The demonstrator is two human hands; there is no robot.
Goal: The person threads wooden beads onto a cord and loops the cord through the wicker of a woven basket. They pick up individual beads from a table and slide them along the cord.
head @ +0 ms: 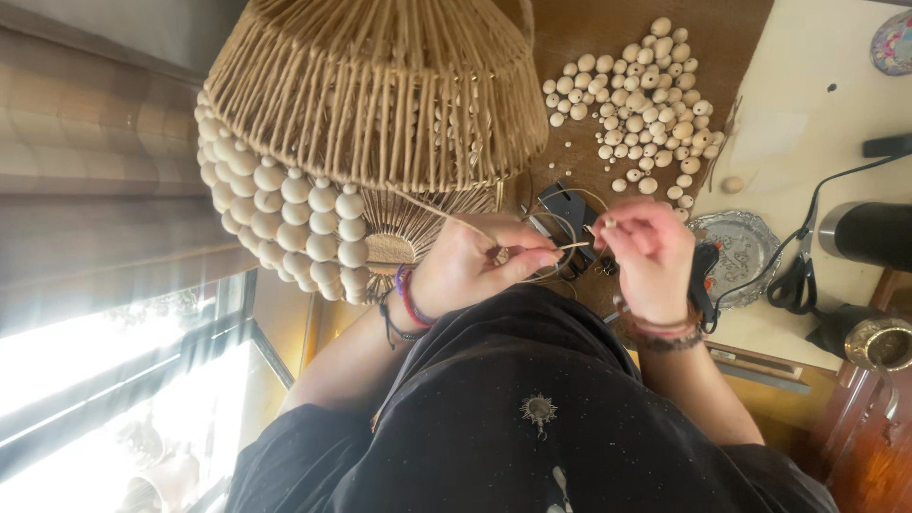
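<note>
- Cord (446,215), a thin pale strand, runs from the woven lampshade down into the left hand and pokes out as a short stiff end between the two hands, above the person's dark lap.
- Left hand (472,263) is nearly closed, thumb and fingers pinched on the cord.
- Right hand (654,258) is curled nearly closed too, fingertips pinched on something small and pale at the cord's end; what it is cannot be told.
- Just past the hands, a small black box (567,211) with thin wire looped about it lies on the table (826,104).
- To the right, black scissors (796,275) lie beside a small silver dish (746,249).
- Lampshade (380,95), of woven tan cord with rows of round wooden beads along one side, lies on its side beyond the left hand.
- Farthest off, a heap of loose wooden beads (641,104) is spread on a brown mat.
</note>
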